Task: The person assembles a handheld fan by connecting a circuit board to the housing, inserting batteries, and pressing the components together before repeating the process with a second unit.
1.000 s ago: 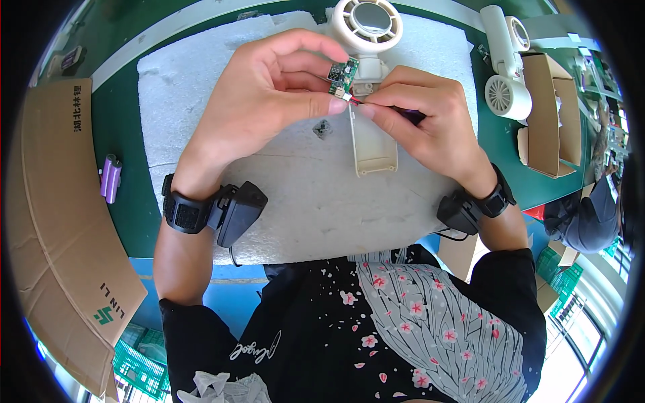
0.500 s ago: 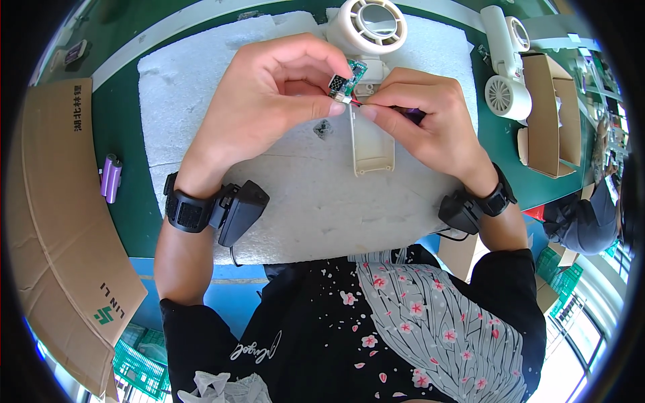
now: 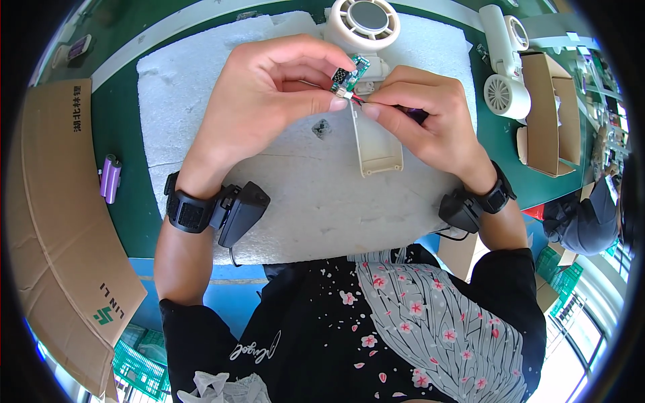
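Note:
My left hand point(image 3: 262, 91) pinches a small green circuit board point(image 3: 349, 75) by its edge. The board carries a black display and a white connector point(image 3: 344, 93). Red and black wires point(image 3: 358, 99) run from the connector to my right hand point(image 3: 430, 111), whose thumb and forefinger are closed on them. Something purple, perhaps a battery point(image 3: 417, 115), partly shows under the right fingers. Behind and below the hands lies a cream handheld fan: its round head point(image 3: 364, 25) is at the far side, its open handle shell point(image 3: 381, 151) points toward me.
A white foam sheet point(image 3: 282, 215) covers the green table point(image 3: 127, 218). A small clear piece point(image 3: 322, 128) lies on it. Purple batteries point(image 3: 111, 178) and a large cardboard box point(image 3: 60, 221) are left. Another cream fan point(image 3: 507, 94) and an open carton point(image 3: 549, 124) are right.
The fan head has shifted slightly left, and the handle shell's near end has swung right. The board has tilted a little. Both hands keep their grip.

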`<action>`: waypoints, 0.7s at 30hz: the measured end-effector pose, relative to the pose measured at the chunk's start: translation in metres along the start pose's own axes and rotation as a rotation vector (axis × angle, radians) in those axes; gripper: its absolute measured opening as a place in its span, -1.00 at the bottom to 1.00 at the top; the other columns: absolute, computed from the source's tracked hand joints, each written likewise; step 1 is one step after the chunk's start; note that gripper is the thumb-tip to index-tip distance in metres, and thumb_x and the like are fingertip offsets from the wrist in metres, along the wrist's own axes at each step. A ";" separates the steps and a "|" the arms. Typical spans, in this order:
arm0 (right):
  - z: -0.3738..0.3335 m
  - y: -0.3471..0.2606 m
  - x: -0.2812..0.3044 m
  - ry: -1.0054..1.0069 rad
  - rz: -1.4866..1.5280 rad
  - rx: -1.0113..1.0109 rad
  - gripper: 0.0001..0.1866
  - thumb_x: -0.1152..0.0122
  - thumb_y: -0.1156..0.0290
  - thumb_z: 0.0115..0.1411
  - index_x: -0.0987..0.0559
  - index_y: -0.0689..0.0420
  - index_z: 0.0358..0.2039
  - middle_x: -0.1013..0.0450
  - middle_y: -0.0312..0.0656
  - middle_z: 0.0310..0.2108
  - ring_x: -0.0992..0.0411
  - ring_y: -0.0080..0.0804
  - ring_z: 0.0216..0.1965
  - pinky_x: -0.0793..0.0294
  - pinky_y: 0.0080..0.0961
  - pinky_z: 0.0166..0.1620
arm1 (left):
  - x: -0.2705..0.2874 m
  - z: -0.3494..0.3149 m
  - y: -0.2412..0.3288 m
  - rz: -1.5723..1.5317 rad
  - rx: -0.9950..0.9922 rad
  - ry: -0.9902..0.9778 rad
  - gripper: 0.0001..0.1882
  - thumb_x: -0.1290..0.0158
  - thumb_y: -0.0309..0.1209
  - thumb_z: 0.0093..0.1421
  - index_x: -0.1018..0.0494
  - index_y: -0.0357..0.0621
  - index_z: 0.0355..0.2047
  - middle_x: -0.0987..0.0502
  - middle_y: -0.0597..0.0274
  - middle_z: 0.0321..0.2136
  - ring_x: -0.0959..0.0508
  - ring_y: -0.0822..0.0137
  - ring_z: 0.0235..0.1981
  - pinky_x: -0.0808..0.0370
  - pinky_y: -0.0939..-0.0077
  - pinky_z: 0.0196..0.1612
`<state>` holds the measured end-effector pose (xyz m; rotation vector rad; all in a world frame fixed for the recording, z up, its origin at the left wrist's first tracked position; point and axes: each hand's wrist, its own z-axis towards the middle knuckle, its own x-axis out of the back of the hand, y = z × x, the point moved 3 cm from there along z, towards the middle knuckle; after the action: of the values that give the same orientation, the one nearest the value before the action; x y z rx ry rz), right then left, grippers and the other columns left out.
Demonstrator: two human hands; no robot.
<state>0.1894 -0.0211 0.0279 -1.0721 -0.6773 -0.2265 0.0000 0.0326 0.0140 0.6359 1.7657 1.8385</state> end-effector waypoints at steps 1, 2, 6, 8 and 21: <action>0.000 -0.001 0.000 0.001 -0.005 0.005 -0.94 -0.30 0.61 0.06 -0.61 0.30 -0.42 -0.46 -0.17 -0.52 -0.34 -0.50 -0.59 -0.24 -0.58 -0.53 | 0.000 0.000 0.000 -0.003 -0.006 -0.006 -0.70 -0.22 -0.66 0.05 -0.52 -0.27 -0.17 -0.60 0.24 -0.31 -0.60 0.47 -0.27 -0.57 0.60 -0.14; 0.000 -0.001 0.000 0.001 -0.004 0.006 -0.94 -0.30 0.61 0.06 -0.61 0.30 -0.42 -0.46 -0.17 -0.52 -0.34 -0.50 -0.59 -0.24 -0.58 -0.53 | 0.001 0.000 -0.001 -0.003 -0.005 -0.006 -0.70 -0.22 -0.66 0.05 -0.52 -0.27 -0.17 -0.60 0.24 -0.31 -0.60 0.47 -0.27 -0.57 0.60 -0.14; -0.001 -0.001 -0.001 0.004 -0.006 -0.016 -0.95 -0.30 0.61 0.05 -0.61 0.30 -0.42 -0.46 -0.18 -0.53 -0.34 -0.49 -0.59 -0.23 -0.59 -0.53 | 0.000 0.001 -0.003 -0.028 -0.016 0.006 -0.69 -0.22 -0.66 0.04 -0.51 -0.27 -0.16 -0.60 0.22 -0.32 -0.60 0.47 -0.28 -0.57 0.60 -0.16; -0.001 0.000 -0.001 0.005 -0.015 -0.008 -0.95 -0.30 0.61 0.05 -0.61 0.29 -0.43 -0.46 -0.18 -0.53 -0.34 -0.49 -0.60 -0.23 -0.59 -0.54 | 0.000 0.001 -0.001 0.011 -0.019 -0.016 -0.65 -0.21 -0.69 0.05 -0.47 -0.26 -0.12 -0.59 0.19 -0.27 -0.59 0.43 -0.23 -0.56 0.58 -0.14; -0.001 -0.001 -0.002 -0.006 -0.043 -0.005 -0.95 -0.32 0.60 0.04 -0.61 0.28 -0.45 -0.44 -0.21 -0.54 -0.32 -0.50 -0.62 -0.22 -0.57 -0.55 | -0.001 0.000 -0.001 0.034 0.013 -0.049 -0.64 -0.19 -0.71 0.07 -0.46 -0.28 -0.10 -0.59 0.17 -0.26 -0.59 0.42 -0.24 -0.57 0.57 -0.14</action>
<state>0.1881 -0.0227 0.0269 -1.0643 -0.7063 -0.2623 0.0012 0.0316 0.0128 0.7147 1.7463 1.8197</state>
